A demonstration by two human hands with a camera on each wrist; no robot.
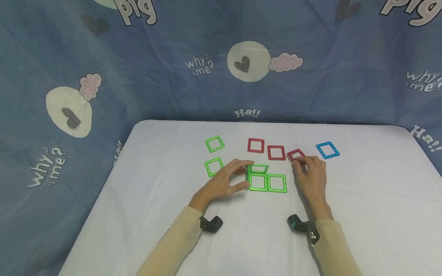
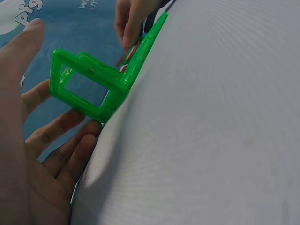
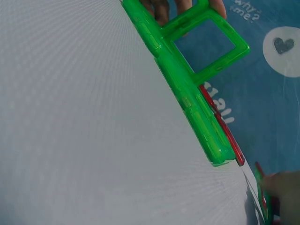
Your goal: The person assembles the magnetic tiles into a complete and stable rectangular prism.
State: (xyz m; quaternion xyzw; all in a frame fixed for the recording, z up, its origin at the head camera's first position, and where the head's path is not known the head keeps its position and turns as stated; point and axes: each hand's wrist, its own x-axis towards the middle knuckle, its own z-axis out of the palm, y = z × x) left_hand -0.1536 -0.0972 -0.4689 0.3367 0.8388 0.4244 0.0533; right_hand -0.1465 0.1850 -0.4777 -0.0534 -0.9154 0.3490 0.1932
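Beige sleeves point(image 1: 172, 243) reach in from the near edge, each with a small dark camera point(image 1: 212, 224) at the wrist. Beyond the left cuff, the left hand point(image 1: 221, 183) lies loosely extended against the left side of a green tile assembly point(image 1: 267, 182), its fingers touching an upright green square point(image 2: 91, 70) there, its thumb spread from them. Two green squares lie flat side by side at the assembly's base, and a second upright green square point(image 1: 259, 165) rises from the far edge of the left one.

To the right of the assembly, the right hand point(image 1: 312, 178) pinches a red square tile point(image 1: 293, 151) between thumb and fingers, the tile's far part showing past the fingertips. Both wrist views also show green at those fingertips; how it meets the red cannot be told.

Just beyond the assembly lie a left red square point(image 1: 256, 152) and a middle red square point(image 1: 276, 146). A near green square point(image 1: 212, 161) sits just beside the left hand, with a far green square point(image 1: 217, 149) behind it. Past the right hand lies a blue square point(image 1: 332, 156). All rest on a white-covered table point(image 1: 380, 214) before a blue printed curtain point(image 1: 172, 50).
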